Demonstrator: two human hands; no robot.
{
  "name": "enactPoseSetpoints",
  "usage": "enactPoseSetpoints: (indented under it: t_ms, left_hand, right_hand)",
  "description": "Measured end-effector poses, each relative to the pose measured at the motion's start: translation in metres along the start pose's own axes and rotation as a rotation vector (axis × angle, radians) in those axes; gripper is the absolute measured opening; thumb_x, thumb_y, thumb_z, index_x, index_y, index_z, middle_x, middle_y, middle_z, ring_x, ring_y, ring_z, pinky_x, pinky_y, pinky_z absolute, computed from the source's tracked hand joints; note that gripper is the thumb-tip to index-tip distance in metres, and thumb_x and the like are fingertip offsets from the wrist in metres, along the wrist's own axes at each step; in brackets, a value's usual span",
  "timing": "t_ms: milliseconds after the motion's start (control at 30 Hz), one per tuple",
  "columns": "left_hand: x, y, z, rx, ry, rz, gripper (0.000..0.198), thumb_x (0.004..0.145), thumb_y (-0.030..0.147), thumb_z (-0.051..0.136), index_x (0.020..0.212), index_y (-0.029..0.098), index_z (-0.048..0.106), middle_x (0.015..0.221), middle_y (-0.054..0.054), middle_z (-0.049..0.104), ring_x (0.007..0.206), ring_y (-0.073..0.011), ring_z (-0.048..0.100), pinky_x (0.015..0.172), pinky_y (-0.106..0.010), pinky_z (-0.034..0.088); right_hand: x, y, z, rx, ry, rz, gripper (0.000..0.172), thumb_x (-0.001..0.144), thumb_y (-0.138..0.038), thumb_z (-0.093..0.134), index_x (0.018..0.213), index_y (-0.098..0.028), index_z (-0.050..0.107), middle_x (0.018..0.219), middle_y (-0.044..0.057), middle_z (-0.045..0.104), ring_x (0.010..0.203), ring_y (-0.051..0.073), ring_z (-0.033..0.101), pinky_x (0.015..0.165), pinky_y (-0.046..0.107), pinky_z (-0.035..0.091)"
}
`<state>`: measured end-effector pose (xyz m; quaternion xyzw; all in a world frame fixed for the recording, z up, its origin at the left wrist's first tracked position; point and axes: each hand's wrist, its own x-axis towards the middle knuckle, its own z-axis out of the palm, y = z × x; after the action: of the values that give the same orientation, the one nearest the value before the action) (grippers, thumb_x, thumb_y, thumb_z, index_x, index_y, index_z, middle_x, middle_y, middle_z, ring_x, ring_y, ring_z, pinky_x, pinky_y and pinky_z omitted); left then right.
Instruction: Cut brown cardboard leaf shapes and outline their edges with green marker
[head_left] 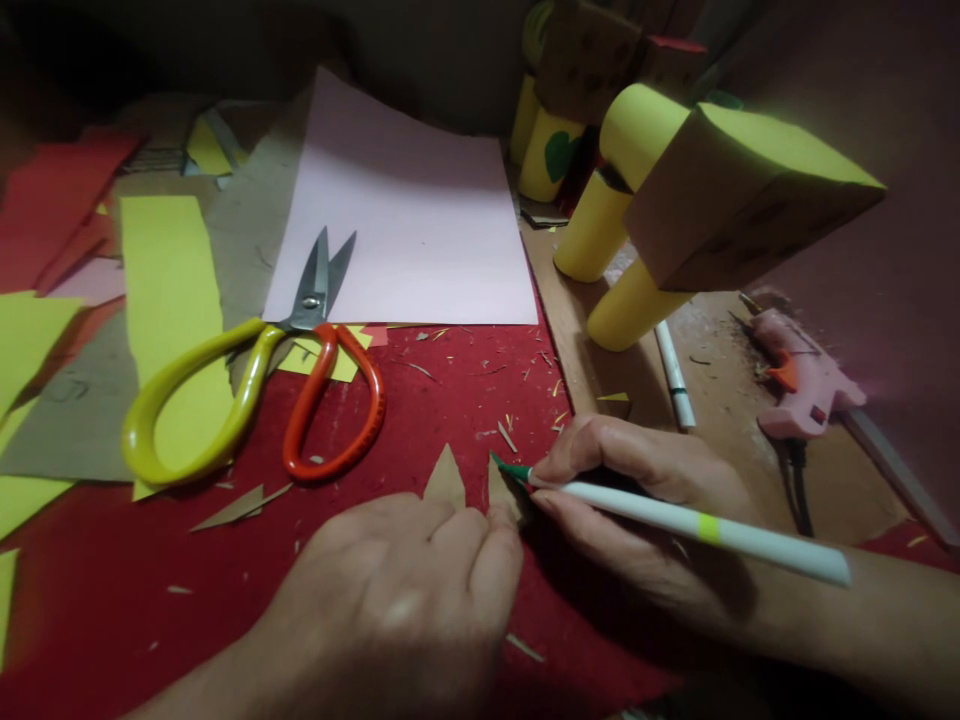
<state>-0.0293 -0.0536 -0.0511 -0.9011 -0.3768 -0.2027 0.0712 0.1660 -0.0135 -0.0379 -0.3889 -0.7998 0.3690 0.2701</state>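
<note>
Pins cardboard cut-out (445, 478) with curled left hand (405, 590), 6 o'clock on red mat (450, 390). Grips white pen (705, 527) in right hand (637, 485), tip touching cut-out. Noted scissors (255, 395) at 10 o'clock.

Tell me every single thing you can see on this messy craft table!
Metal scissors: one, yellow and orange handles, left of centre.
Pale pink paper sheet: one, top centre.
Yellow paper strip: one, left, under the scissors.
Red paper sheets: several, top left.
Red felt mat: one, scattered with snippets, centre.
Yellow-tube and cardboard-box model: one, upper right.
Plain white pen: one, lying below the model.
Pink glue gun: one, far right.
Brown pointed cardboard pieces: two, at the fingertips, bottom centre.
Green-tipped white pen: one, held, tip at the cardboard.
Left hand: on the cardboard pieces.
Right hand: gripping the green-tipped pen.
</note>
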Motion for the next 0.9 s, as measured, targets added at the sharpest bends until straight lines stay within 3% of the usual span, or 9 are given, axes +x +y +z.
enactPoseSetpoints:
  t_ms: [233,500,733,900]
  left_hand:
    - [-0.0017,-0.0014,-0.001,0.005,0.021,-0.015,0.034,0.086,0.007,0.033,0.087,0.012,0.066,0.059,-0.003,0.067,0.045,-0.0217,0.063,0.036,-0.033,0.047]
    - [-0.0069,-0.0077,0.0028,0.022,0.06,-0.086,0.029,0.09,0.011,0.035,0.093,0.015,0.063,0.058,-0.002,0.064,0.043,-0.0219,0.059,0.036,-0.035,0.039]
    - [-0.0053,-0.0076,0.0059,0.089,0.08,-0.022,0.027,0.088,0.008,0.037,0.097,0.007,0.063,0.068,-0.012,0.072,0.049,-0.025,0.065,0.038,-0.038,0.051]
    - [-0.0062,-0.0059,0.0049,0.087,0.07,-0.053,0.029,0.09,0.01,0.035,0.099,0.009,0.062,0.069,-0.012,0.072,0.051,-0.0236,0.066,0.042,-0.036,0.051]
  right_hand:
    - [-0.0006,0.0029,-0.0006,-0.015,0.0,-0.027,0.007,0.083,-0.014,0.066,0.087,-0.017,0.062,0.077,-0.004,0.065,0.064,0.005,0.06,0.06,0.013,0.047]
    - [0.0007,-0.0047,-0.0026,-0.015,0.044,0.029,0.01,0.08,-0.007,0.064,0.081,-0.017,0.061,0.069,-0.004,0.064,0.057,0.005,0.057,0.052,0.015,0.044]
    - [0.0014,-0.0048,-0.0027,0.013,0.015,0.027,0.012,0.081,-0.007,0.063,0.082,-0.019,0.06,0.069,-0.003,0.063,0.055,0.007,0.056,0.048,0.018,0.043]
    - [0.0022,-0.0057,-0.0018,0.013,0.017,0.019,0.011,0.081,-0.008,0.063,0.081,-0.018,0.06,0.069,-0.003,0.063,0.054,0.007,0.055,0.045,0.018,0.042]
